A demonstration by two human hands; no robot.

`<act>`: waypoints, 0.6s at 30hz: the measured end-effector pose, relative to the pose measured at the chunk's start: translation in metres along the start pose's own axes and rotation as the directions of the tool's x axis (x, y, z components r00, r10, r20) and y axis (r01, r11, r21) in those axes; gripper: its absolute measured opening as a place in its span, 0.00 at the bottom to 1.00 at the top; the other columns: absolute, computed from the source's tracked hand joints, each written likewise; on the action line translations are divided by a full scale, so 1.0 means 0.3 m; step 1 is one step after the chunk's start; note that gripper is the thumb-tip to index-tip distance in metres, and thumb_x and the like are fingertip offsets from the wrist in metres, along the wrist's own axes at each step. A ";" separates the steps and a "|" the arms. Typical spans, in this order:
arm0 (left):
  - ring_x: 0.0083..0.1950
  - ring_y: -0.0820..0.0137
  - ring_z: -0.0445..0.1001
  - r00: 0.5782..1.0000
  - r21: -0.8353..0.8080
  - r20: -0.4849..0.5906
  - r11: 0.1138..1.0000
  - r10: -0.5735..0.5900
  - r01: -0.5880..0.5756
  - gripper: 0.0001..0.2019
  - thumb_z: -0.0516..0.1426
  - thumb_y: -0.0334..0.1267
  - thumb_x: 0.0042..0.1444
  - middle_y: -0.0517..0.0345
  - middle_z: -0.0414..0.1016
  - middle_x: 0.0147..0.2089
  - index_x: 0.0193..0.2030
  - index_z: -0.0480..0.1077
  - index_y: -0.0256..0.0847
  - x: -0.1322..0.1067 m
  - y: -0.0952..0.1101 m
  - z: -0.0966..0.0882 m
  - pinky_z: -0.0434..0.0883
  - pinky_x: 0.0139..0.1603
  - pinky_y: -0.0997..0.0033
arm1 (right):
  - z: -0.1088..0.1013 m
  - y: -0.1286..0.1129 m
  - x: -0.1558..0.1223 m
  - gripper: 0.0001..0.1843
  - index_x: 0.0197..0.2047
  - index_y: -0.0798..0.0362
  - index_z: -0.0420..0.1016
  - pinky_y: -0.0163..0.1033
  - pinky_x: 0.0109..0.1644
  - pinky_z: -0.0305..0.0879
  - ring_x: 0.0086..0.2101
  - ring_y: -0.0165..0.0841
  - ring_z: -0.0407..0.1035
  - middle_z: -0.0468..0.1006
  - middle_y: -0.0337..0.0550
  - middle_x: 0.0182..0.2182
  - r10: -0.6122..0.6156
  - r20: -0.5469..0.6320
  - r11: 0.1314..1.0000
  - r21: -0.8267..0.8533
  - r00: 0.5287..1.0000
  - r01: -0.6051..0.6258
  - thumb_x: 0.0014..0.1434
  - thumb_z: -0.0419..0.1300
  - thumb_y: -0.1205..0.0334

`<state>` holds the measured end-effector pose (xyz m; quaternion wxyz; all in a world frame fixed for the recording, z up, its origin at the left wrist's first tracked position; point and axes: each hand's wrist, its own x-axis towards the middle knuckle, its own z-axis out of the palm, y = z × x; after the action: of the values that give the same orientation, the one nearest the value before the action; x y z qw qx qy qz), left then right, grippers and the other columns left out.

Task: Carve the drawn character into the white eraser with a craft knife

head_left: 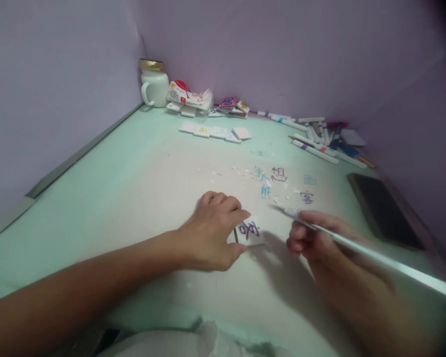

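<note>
My left hand (217, 230) rests on the table, thumb and forefinger closed on the edges of a small white square tile (255, 237). A purple character is drawn on the tile's upper face, and a dark line runs along its left side. To the right of it, my right hand (315, 238) grips a long, slim silver carving knife (351, 243) like a pen. Its thin pointed tip sticks out to the left, apart from the tile and above the table. Motion blurs the right hand and the knife shaft.
White crumbs (249, 173) lie near blue and purple characters (278, 173) marked on the table (144, 208). Behind are a row of white tiles (210, 131), a snack-like packet (189, 96), a lidded white mug (155, 87) and several markers (314, 151). A dark phone-like slab (382, 210) lies right.
</note>
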<state>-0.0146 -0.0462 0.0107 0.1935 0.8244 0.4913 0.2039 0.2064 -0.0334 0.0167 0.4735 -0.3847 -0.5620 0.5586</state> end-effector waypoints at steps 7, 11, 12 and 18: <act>0.52 0.56 0.63 1.000 -0.047 0.012 0.999 -0.019 0.020 0.24 0.65 0.43 0.47 0.49 0.68 0.48 0.51 0.69 0.38 0.001 -0.004 -0.004 0.57 0.58 0.50 | 0.068 0.010 -0.032 0.08 0.35 0.46 0.78 0.35 0.29 0.66 0.25 0.30 0.68 0.74 0.37 0.23 -0.088 -0.042 0.959 -0.274 0.995 0.073 0.61 0.59 0.54; 0.51 0.57 0.63 1.000 -0.034 0.008 0.999 -0.018 0.019 0.23 0.66 0.44 0.46 0.50 0.68 0.47 0.48 0.70 0.39 0.000 -0.007 -0.005 0.58 0.57 0.50 | 0.075 0.006 -0.039 0.08 0.34 0.47 0.76 0.34 0.26 0.63 0.24 0.31 0.68 0.74 0.37 0.23 -0.020 -0.032 0.953 -0.304 0.999 0.009 0.61 0.59 0.54; 0.50 0.57 0.63 1.000 -0.034 0.006 0.999 -0.015 0.015 0.23 0.67 0.44 0.46 0.50 0.68 0.47 0.48 0.70 0.39 0.000 -0.008 -0.005 0.58 0.57 0.50 | 0.075 0.006 -0.040 0.08 0.34 0.47 0.76 0.34 0.26 0.63 0.24 0.31 0.68 0.75 0.38 0.23 0.005 -0.043 0.952 -0.305 0.999 -0.018 0.60 0.60 0.54; 0.50 0.57 0.63 1.000 -0.030 0.007 0.999 -0.015 0.015 0.23 0.67 0.44 0.46 0.50 0.68 0.47 0.48 0.70 0.39 0.001 -0.009 -0.005 0.57 0.58 0.50 | 0.081 0.008 -0.035 0.09 0.30 0.47 0.75 0.34 0.23 0.63 0.20 0.29 0.66 0.74 0.36 0.19 0.123 -0.124 0.966 -0.210 0.985 -0.147 0.54 0.66 0.52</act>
<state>-0.0174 -0.0445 0.0106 0.2090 0.8184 0.4936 0.2071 0.1856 -0.0497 0.0150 0.4191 -0.5020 -0.5656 0.5025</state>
